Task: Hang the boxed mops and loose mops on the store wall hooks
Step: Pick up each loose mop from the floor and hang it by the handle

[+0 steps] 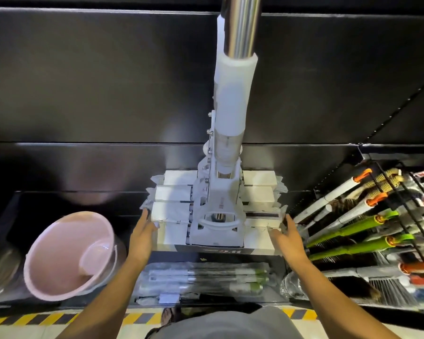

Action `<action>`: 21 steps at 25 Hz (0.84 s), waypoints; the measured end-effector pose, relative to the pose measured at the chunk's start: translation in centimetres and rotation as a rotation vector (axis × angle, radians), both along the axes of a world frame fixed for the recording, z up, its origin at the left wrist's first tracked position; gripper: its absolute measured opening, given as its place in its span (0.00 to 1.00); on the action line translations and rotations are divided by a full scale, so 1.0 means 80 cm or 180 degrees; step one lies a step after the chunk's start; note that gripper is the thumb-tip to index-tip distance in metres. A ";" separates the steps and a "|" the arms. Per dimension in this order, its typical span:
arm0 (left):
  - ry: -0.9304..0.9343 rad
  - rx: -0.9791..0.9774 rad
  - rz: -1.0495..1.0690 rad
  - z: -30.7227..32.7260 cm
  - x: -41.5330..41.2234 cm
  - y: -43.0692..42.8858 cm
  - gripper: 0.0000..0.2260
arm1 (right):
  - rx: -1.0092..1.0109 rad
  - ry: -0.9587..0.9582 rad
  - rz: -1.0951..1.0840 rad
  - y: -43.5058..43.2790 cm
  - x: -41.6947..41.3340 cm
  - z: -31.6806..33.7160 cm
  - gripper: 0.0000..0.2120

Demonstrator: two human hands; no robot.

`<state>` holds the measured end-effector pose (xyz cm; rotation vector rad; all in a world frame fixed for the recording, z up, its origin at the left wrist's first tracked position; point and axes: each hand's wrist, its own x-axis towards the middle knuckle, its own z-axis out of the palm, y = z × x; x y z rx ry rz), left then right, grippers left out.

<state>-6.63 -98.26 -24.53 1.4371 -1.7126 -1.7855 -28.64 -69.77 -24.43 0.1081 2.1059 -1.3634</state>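
Two hands are raised to the stacked mop heads (171,209), one at each end of the front head.

Left hand (142,232): fingers straight and close together, tips touching the crinkled wrapper at the left end. It grips nothing.

Right hand (289,237): fingers extended and slightly spread at the right end of the same head. Whether the tips meet the wrapper cannot be told. It holds nothing.

Front mop: a chrome handle (240,25) runs up out of the top of the view, close to the camera. A white sleeve (233,94) covers the handle below the chrome and ends at a white plastic hinge frame (217,211) over the middle of the heads. Several white heads lie one behind another against the black wall panel (83,81), each in clear wrapping. The nearest one sits in a white box (257,248) with a dark printed strip along its lower edge; the print is too blurred to read.

Surroundings: a pink bucket (66,255) stands tilted at lower left, mouth toward the camera. Plastic-wrapped poles (201,280) lie flat below the box. On the right, green-handled brushes (353,228) and orange-capped ones rest slanted in a wire rack, just beside the right hand. Yellow and black hazard tape (34,319) marks the floor edge at the bottom.
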 end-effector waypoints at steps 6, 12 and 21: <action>0.0199 0.0363 -0.0194 0.002 -0.047 -0.032 0.24 | 0.0089 -0.0057 0.0078 -0.036 -0.037 0.031 0.36; 0.0314 0.0504 -0.0118 -0.006 -0.066 -0.041 0.23 | 0.0456 -0.0006 0.0285 -0.057 -0.044 0.029 0.27; 0.0391 0.0810 0.0089 -0.020 -0.067 -0.039 0.19 | 0.0492 -0.0119 0.0369 -0.048 -0.048 0.023 0.24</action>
